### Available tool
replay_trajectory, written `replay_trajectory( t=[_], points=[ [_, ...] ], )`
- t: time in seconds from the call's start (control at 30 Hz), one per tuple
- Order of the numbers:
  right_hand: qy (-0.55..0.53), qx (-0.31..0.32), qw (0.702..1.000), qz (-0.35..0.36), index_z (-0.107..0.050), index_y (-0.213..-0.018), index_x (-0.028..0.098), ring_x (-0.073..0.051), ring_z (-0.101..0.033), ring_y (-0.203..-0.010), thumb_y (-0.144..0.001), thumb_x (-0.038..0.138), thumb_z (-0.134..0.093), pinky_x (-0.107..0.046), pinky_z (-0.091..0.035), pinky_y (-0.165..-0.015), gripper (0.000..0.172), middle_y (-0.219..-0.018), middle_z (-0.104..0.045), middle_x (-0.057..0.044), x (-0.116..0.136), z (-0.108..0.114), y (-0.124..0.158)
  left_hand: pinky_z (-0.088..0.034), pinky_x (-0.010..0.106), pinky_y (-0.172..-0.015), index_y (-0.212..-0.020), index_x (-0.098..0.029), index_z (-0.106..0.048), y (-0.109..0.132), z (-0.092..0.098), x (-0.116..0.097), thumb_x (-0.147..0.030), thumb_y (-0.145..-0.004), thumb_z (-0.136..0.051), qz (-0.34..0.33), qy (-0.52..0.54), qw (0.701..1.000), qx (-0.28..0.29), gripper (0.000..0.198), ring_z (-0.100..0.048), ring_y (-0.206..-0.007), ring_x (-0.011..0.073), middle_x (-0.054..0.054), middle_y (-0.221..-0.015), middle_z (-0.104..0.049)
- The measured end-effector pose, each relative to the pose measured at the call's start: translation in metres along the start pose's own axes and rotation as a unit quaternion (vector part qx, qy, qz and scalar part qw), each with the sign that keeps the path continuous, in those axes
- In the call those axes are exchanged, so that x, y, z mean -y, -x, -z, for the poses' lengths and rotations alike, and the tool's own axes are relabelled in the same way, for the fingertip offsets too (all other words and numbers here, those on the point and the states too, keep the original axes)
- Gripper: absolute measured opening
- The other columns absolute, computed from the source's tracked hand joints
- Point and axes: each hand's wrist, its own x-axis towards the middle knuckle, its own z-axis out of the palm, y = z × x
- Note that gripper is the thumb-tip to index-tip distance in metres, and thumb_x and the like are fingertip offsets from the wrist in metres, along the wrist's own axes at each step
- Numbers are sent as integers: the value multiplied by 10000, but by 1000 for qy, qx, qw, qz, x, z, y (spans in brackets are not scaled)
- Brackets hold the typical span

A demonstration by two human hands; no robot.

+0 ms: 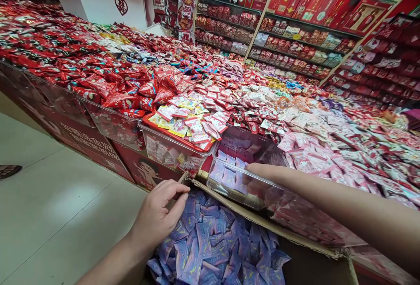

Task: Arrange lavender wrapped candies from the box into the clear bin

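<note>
My left hand (166, 204) is over the left corner of an open cardboard box (262, 221), thumb and index finger drawn together. Whether anything is between those fingertips is hidden. Loose purple-blue wrapped candies (210, 241) fill much of the box. My right forearm (321, 193) reaches across into a clear plastic bin (236, 197) behind the box. Inside that bin, pale purple packets (229, 175) lie in rows beside my right hand (254, 169); its fingers are out of sight.
A clear bin with a red tray (177, 134) of yellow and pink packets stands left of the purple bin. Red packets (124, 97) and pink packets (315, 158) are heaped around. Shelves (259, 18) stand behind; tiled floor (75, 202) lies left. A person's foot (9, 170) shows at the left edge.
</note>
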Motion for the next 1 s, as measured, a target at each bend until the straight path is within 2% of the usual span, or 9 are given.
replay_trajectory(
  t=[0.2,0.33,0.4,0.47,0.53,0.63,0.73,0.83,1.0],
  points=[
    [91,1,995,43,-662,-730,139,-175,-573,-651,-590,121,-587,-231,-410,-564,160,-689,-648,-44,-1,19,0,-420,247,-672,-843,-188,-566,0,0,-1,-186,-794,-468,-8,-7,1000,-8,110,-527,-737,134,5,-771,-563],
    [83,-216,969,84,-611,-917,143,-198,-572,-789,-757,245,-488,-281,-425,-691,226,-884,-634,-96,24,50,63,-418,246,-680,-843,-191,-564,2,0,1,-186,-794,-471,-11,-5,1000,-9,106,-530,-741,135,1,-772,-564],
    [-8,-226,961,160,-614,-825,198,-144,-580,-660,-780,279,-478,-224,-446,-582,165,-757,-645,-30,37,44,105,-418,244,-681,-841,-192,-566,2,1,1,-189,-792,-474,-12,-7,1000,-11,104,-532,-743,136,0,-772,-566],
    [-85,-82,968,221,-624,-749,222,-122,-593,-647,-781,238,-487,-186,-462,-574,142,-700,-653,4,41,11,134,-417,242,-680,-845,-191,-567,2,1,2,-190,-787,-480,-18,-13,1000,-11,104,-532,-745,136,0,-775,-568],
    [-118,16,977,180,-647,-802,238,-139,-620,-663,-741,196,-534,-192,-487,-583,135,-746,-676,4,33,-46,139,-416,243,-680,-849,-189,-566,1,1,2,-188,-785,-485,-26,-22,999,-8,104,-530,-745,137,2,-777,-568],
    [-37,-22,998,40,-590,-1055,163,-285,-595,-901,-543,102,-680,-319,-494,-766,524,-1054,-616,-137,7,-147,113,-413,250,-689,-854,-190,-562,1,-1,1,-187,-788,-484,-31,-38,999,-4,102,-524,-759,141,6,-786,-568],
    [102,-102,988,-51,-638,-984,173,-336,-544,-985,-621,-17,-524,-376,-515,-695,425,-1088,-593,-166,-13,-217,83,-412,260,-699,-850,-191,-558,0,-2,0,-194,-794,-479,-33,-52,998,-3,97,-521,-771,146,10,-793,-570],
    [106,-91,989,-54,-656,-898,130,-311,-559,-944,-672,-77,-336,-396,-500,-679,443,-963,-642,-156,-20,-230,74,-413,272,-700,-841,-190,-562,-1,-2,0,-199,-791,-482,-40,-70,997,-8,94,-523,-761,151,13,-785,-574],
    [27,-71,996,-56,-622,-834,103,-240,-586,-850,-652,-70,-318,-309,-455,-718,395,-867,-643,-154,-23,-182,92,-416,288,-740,-883,-196,-567,7,-1,-11,-157,-780,-495,-94,-44,995,-10,132,-531,-796,161,25,-819,-582]
  ],
)
